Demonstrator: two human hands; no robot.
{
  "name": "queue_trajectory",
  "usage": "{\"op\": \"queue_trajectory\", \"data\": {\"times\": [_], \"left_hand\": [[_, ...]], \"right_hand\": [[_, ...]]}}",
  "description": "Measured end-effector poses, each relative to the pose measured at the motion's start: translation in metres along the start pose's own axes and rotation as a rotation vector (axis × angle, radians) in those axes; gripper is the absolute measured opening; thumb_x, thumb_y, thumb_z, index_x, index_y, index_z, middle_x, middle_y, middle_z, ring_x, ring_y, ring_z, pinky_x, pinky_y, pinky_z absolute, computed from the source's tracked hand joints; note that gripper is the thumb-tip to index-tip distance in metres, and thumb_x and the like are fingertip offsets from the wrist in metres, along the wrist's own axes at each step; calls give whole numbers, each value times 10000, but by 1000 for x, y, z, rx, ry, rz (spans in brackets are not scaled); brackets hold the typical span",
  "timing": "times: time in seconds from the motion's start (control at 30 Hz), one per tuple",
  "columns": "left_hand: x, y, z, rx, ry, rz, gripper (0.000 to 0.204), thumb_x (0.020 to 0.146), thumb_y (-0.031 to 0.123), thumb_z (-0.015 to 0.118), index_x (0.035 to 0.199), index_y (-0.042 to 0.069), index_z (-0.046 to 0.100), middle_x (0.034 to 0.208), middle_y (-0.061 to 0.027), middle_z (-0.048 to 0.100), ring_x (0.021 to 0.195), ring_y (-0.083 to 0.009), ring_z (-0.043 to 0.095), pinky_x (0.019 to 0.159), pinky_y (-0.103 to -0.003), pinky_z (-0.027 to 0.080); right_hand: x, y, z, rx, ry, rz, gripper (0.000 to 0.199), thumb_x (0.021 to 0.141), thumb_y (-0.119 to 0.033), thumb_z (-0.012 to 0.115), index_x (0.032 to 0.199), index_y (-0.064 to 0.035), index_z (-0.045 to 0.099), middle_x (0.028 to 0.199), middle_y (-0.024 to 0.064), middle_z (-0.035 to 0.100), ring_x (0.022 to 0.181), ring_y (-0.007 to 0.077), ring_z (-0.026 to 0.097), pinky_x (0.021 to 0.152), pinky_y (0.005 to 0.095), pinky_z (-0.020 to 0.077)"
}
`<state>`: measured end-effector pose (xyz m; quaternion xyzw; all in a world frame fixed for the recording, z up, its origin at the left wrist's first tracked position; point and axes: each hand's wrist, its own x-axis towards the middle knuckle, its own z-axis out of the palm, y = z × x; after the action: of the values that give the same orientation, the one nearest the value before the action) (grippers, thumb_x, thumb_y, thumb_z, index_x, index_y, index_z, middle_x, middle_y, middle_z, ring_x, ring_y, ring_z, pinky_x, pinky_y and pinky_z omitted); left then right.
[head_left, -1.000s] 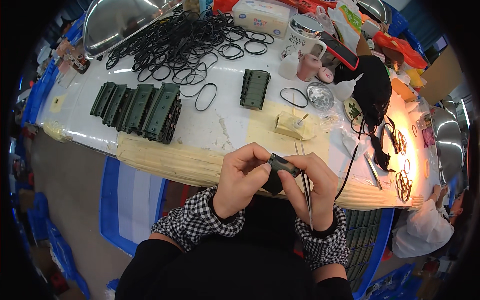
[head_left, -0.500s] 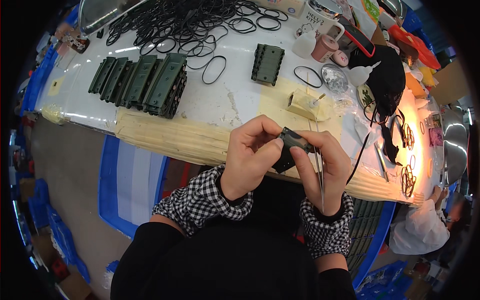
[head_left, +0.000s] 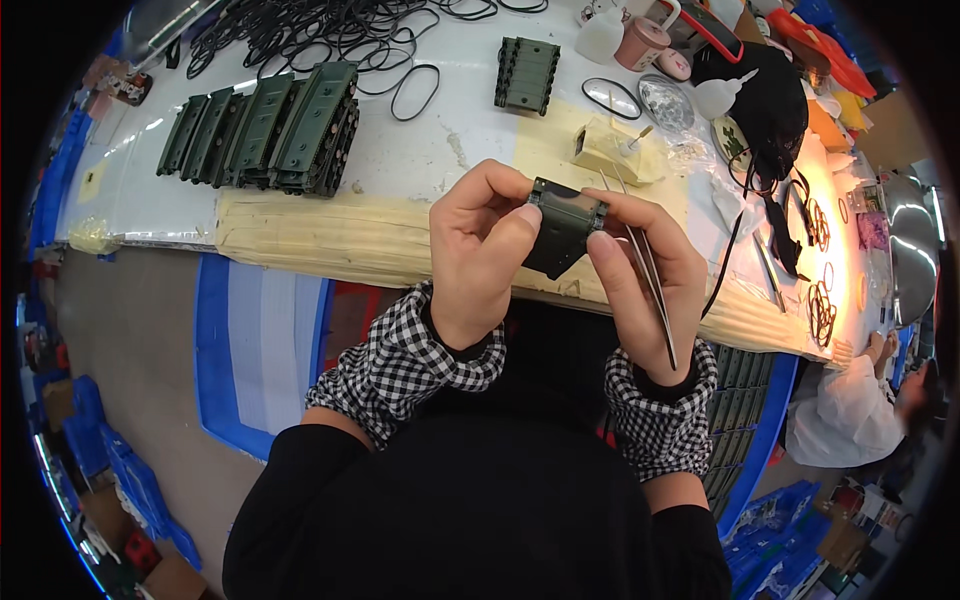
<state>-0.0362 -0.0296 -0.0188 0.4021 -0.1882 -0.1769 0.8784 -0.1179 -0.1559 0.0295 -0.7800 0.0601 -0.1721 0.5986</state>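
Note:
A dark green model tank hull (head_left: 562,228) is held up in front of me, just over the table's front edge, with a smooth plate side facing me. My left hand (head_left: 478,250) is closed on its left side, thumb on the near face. On its right side, the thumb and fingers of my right hand (head_left: 655,265) pinch the edge. A pair of metal tweezers (head_left: 652,285) also lies in that hand, its tips pointing up past the fingers and apart from the hull. A similar green hull (head_left: 527,76) stands farther back on the table.
Several green hulls (head_left: 290,130) stand in a row at left, before a pile of black rubber loops (head_left: 330,30). A yellowish taped block (head_left: 610,148) with thin sticks stands beyond my hands. Blue crates (head_left: 225,350) flank me below the table; another person (head_left: 845,415) is at far right.
The hull has come up and tipped, so more of its smooth plate shows. Both hands rose with it, still gripping. The tweezers have tilted in my right hand, and the whole view has shifted slightly.

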Motion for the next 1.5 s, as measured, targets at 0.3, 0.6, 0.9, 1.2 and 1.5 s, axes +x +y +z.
{"op": "queue_trajectory", "data": {"times": [0.3,0.6,0.9,1.2,1.5], "left_hand": [[-2,-2,2,-16,-67,-22,109,862,28,509,943,-38,539,880,-58,624,788,-67,569,726,-228,473],[-1,-4,4,-50,-33,-28,99,860,17,505,930,-41,543,881,-65,625,783,-69,567,719,-234,476],[-1,-11,1,7,-33,43,98,854,-3,512,943,-41,531,876,-56,615,763,-42,541,682,-207,455],[-3,-9,8,8,20,79,104,843,-23,509,943,-44,530,854,-53,614,710,-27,526,616,-183,438],[0,-7,8,-27,60,-11,106,855,13,480,892,-45,561,839,-63,632,727,-59,565,665,-213,474]], "right_hand": [[-4,2,-4,-4,57,1,240,873,-2,600,1109,40,601,926,66,634,832,91,598,764,221,490],[-4,1,-2,-30,57,-7,242,871,2,601,1108,50,597,945,77,632,857,101,599,766,228,496],[-3,4,-1,-33,59,-35,239,867,17,593,1104,52,598,960,91,636,887,118,607,777,240,505],[-6,6,1,-98,65,-74,246,854,27,601,1100,34,604,954,90,619,878,132,608,774,252,516],[-5,7,1,-132,72,-66,254,841,23,617,1094,29,607,937,85,613,863,130,605,760,256,522]]}}
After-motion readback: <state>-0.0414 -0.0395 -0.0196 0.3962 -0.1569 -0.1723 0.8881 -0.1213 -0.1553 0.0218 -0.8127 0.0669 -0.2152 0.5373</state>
